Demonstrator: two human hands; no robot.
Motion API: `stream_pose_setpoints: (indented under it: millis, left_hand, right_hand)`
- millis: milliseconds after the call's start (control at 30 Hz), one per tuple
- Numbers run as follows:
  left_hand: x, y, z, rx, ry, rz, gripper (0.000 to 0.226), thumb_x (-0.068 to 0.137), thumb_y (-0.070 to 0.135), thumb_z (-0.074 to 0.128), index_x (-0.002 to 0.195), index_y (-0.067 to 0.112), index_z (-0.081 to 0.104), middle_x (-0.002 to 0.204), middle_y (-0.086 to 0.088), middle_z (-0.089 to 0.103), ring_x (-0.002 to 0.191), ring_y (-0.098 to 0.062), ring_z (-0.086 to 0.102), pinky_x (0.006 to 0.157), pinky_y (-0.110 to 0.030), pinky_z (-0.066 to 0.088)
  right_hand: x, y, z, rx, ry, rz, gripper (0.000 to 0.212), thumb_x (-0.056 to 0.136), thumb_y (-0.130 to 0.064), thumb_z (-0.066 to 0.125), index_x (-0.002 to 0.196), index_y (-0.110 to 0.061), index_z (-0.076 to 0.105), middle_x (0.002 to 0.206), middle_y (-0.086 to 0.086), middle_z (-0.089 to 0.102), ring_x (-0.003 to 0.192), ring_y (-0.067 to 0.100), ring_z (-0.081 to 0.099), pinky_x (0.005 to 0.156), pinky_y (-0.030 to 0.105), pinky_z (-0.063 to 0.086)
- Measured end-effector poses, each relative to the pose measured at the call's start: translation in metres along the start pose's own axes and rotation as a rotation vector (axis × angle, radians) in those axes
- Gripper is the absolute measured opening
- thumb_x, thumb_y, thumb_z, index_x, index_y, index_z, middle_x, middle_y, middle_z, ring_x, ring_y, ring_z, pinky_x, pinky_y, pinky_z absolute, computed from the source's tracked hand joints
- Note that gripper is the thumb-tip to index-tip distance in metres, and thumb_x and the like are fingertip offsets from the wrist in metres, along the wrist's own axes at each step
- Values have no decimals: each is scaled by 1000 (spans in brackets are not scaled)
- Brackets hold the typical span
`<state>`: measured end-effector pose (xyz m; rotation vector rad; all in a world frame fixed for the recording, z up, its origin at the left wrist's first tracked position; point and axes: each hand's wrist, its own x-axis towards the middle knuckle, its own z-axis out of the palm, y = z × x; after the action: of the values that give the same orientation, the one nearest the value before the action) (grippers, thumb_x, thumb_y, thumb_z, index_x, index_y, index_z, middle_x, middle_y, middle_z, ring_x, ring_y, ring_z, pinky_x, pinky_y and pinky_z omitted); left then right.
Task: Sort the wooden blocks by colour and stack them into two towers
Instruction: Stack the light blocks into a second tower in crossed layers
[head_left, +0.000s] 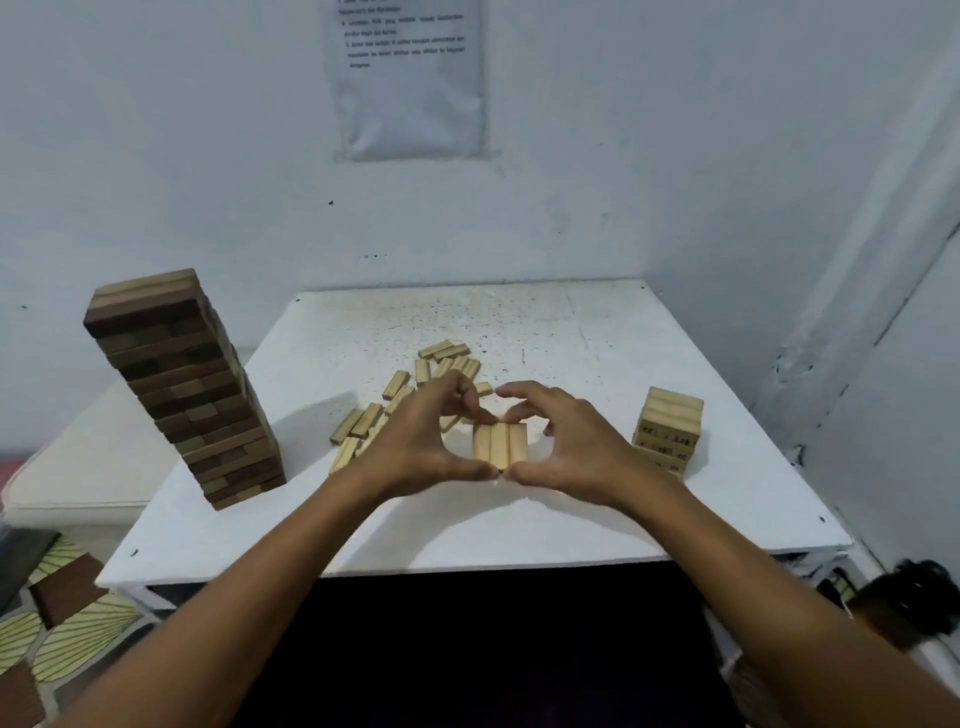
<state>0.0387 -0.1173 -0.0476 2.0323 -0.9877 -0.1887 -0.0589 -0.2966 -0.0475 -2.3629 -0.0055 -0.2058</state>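
Squaring now: three light wooden blocks (500, 446) lie side by side, mid-counter toward the near edge.
Left grip (415, 441): thumb and fingers curled around the row's left side and ends.
Right grip (576, 447): mirrored, pinching the right side.
Handling: light, rigid, smooth; likely to slide apart unless squeezed across the outer long faces.
Dark tower (182, 384): tall, leaning, at the counter's (571, 338) left edge; fragile to bumps.
Light stack (670, 428): short, near the right edge.
Loose light blocks (410, 395): scattered behind the hands.
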Motion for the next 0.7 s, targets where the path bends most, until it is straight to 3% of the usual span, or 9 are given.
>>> stream_pose_setpoints:
  millis: [100, 333, 500, 600, 700]
  left_hand:
    - [27, 20, 3, -18, -19, 71, 58, 57, 15, 93, 93, 20, 48, 93, 17, 70, 100, 10, 60, 79, -7, 41]
    - [84, 61, 35, -22, -126, 180, 56, 59, 17, 92, 93, 17, 47, 97, 13, 73, 101, 7, 61, 84, -15, 41]
    - [114, 80, 65, -6, -238, 201, 55, 61, 19, 91, 94, 17, 47, 96, 15, 72, 106, -4, 61, 85, -21, 44]
    - [125, 86, 78, -3, -292, 204, 54, 63, 17, 90, 95, 16, 46, 95, 15, 71, 104, 0, 61, 81, -17, 44]
    - [128, 88, 87, 0, -328, 202, 54, 64, 17, 89, 96, 15, 47, 93, 17, 71, 104, 0, 58, 83, -19, 43]
  right_hand:
    - [0, 2, -31, -28, 68, 6, 77, 68, -25, 82, 134, -36, 46, 115, -14, 62, 112, 7, 51, 91, 31, 46]
    - [-11, 30, -91, -29, 171, 103, 70, 66, -23, 84, 127, -33, 51, 110, -14, 66, 109, 1, 56, 86, 23, 44]
    - [-26, 56, -118, 5, 211, 208, 67, 65, -18, 85, 124, -30, 55, 107, -10, 68, 109, 2, 59, 87, 25, 47]
    - [-34, 65, -126, 18, 222, 256, 67, 65, -15, 85, 124, -28, 56, 106, -6, 69, 107, 6, 60, 84, 24, 49]
    - [-40, 72, -129, 29, 215, 289, 68, 65, -13, 86, 124, -28, 55, 108, -4, 69, 107, 10, 61, 86, 33, 51]
